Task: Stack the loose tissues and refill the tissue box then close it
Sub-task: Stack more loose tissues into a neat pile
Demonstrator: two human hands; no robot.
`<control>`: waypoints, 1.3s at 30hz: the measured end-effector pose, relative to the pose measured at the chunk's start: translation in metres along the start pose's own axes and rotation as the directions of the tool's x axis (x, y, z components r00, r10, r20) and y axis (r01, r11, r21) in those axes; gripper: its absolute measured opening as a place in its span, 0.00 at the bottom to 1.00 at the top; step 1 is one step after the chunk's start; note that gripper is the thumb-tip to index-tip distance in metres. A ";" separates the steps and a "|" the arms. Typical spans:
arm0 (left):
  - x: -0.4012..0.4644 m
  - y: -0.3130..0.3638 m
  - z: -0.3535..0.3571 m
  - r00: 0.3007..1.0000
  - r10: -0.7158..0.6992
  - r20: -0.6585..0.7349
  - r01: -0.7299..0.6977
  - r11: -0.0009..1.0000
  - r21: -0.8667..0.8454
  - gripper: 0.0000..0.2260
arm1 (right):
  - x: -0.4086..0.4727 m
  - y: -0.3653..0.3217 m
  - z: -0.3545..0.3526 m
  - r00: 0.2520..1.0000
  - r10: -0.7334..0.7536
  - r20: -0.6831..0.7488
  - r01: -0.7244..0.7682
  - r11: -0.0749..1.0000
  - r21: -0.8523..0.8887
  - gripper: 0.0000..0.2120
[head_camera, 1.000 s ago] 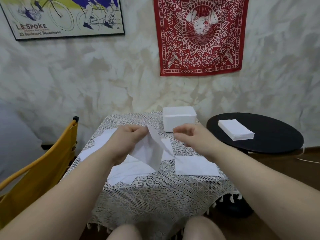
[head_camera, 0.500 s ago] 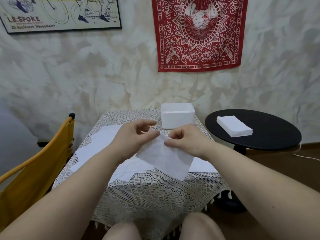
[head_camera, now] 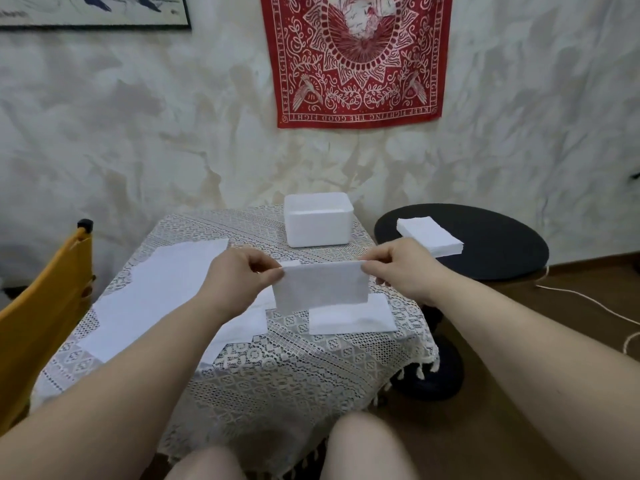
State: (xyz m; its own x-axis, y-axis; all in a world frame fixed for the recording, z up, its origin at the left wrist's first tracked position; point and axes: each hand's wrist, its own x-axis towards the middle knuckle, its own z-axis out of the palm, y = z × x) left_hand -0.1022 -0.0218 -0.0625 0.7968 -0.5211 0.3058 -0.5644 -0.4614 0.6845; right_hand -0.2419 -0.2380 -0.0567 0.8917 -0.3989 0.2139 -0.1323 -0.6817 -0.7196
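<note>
I hold one folded white tissue (head_camera: 322, 287) upright above the lace-covered table (head_camera: 277, 372). My left hand (head_camera: 242, 278) pinches its top left corner and my right hand (head_camera: 401, 268) pinches its top right corner. Under it lies a flat tissue (head_camera: 353, 318). More loose tissues (head_camera: 156, 292) are spread over the left half of the cloth. The white tissue box (head_camera: 318, 220) stands at the table's far edge with its top open. A neat stack of tissues (head_camera: 431, 235) sits on the black round table (head_camera: 498, 244) to the right.
A yellow chair (head_camera: 41, 306) stands close against the table's left side. A white cord (head_camera: 588, 303) trails over the brown floor at the right. My knees (head_camera: 363, 448) are just under the table's near edge. A wall runs behind both tables.
The tissue hung crumpled from my left hand, then both hands took it. Now it is folded into a flat rectangle, stretched level between both hands. The view has tilted down.
</note>
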 end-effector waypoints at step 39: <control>-0.034 -0.050 0.101 0.978 0.183 0.097 -0.201 0.954 0.225 0.15 | -0.046 0.118 0.038 0.925 -0.376 -0.061 0.299 0.816 -0.494 0.07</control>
State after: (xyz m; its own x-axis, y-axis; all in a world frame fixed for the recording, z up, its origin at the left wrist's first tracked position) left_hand -0.1223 -0.0537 -0.1741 0.6554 -0.6637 0.3604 -0.7465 -0.4967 0.4427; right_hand -0.2817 -0.2770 -0.1768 0.8481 -0.1501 0.5081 -0.0551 -0.9788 -0.1972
